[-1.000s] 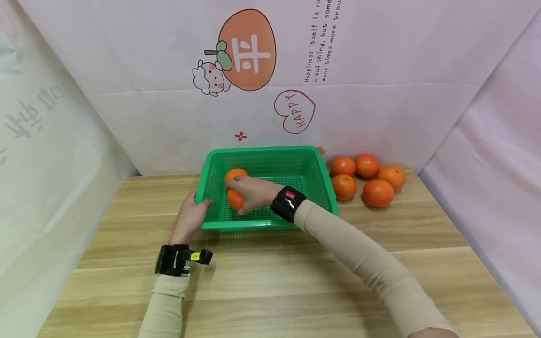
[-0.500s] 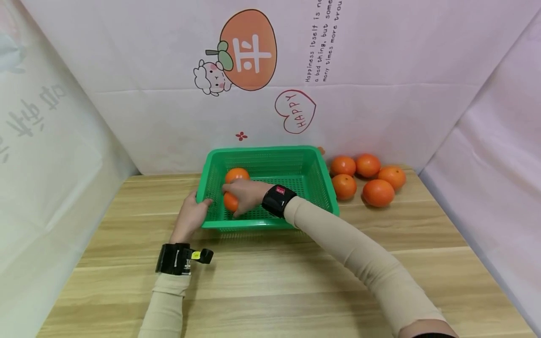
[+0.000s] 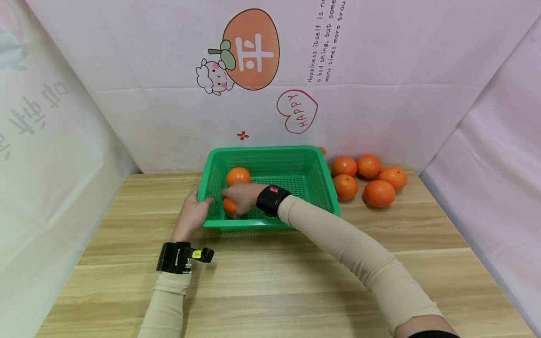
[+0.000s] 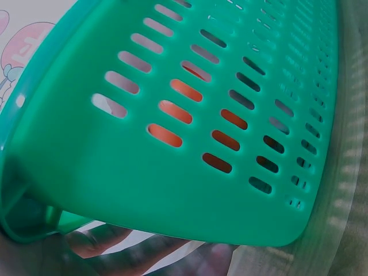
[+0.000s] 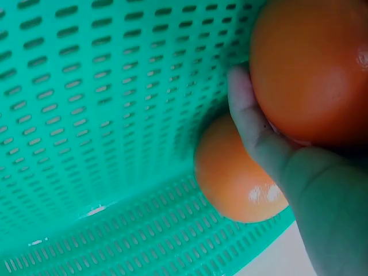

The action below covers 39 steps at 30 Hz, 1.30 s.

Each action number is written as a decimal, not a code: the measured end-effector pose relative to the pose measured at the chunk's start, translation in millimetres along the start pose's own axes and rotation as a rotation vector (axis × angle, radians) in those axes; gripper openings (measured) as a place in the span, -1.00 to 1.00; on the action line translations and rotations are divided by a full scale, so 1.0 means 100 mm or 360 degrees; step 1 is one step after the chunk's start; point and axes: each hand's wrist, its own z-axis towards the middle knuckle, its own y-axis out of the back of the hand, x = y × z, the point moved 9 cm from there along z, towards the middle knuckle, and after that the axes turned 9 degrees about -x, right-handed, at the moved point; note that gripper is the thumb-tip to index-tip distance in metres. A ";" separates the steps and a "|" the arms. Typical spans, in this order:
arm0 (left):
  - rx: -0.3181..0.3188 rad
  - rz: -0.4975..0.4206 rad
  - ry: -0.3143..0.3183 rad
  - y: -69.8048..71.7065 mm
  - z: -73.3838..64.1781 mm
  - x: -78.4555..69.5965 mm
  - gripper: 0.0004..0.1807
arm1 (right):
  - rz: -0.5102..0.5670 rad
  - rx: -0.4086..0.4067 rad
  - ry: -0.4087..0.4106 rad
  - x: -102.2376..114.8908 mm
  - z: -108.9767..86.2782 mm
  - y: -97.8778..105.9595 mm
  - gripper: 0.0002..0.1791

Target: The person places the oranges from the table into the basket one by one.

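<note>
A green plastic basket point(image 3: 253, 223) with slotted walls stands at the back of the table. My left hand point(image 3: 193, 213) grips its left side near the front corner, thumb over the rim; in the left wrist view, the fingers point(image 4: 138, 253) show partly beneath the basket edge. Inside the basket, my right hand point(image 3: 244, 197) holds an orange point(image 3: 229, 207) low near the left wall. Just behind it lies another orange point(image 3: 238, 175). In the right wrist view, the held orange point(image 5: 313, 69) rests against the thumb; its far side is out of frame.
Several oranges point(image 3: 379, 193) sit in a cluster on the wooden table point(image 3: 270, 291), just right of the basket. A printed white cloth point(image 3: 372, 112) hangs behind the table, and more cloth flanks both sides.
My right hand has moved slightly left and down inside the basket with the orange, uncovering more of the orange behind. The left hand keeps its hold on the basket.
</note>
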 end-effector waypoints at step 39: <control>-0.0013 0.0015 -0.0017 0.01 -0.03 -0.02 -0.39 | 0.0015 -0.0059 -0.0019 0.07 -0.11 0.13 -0.12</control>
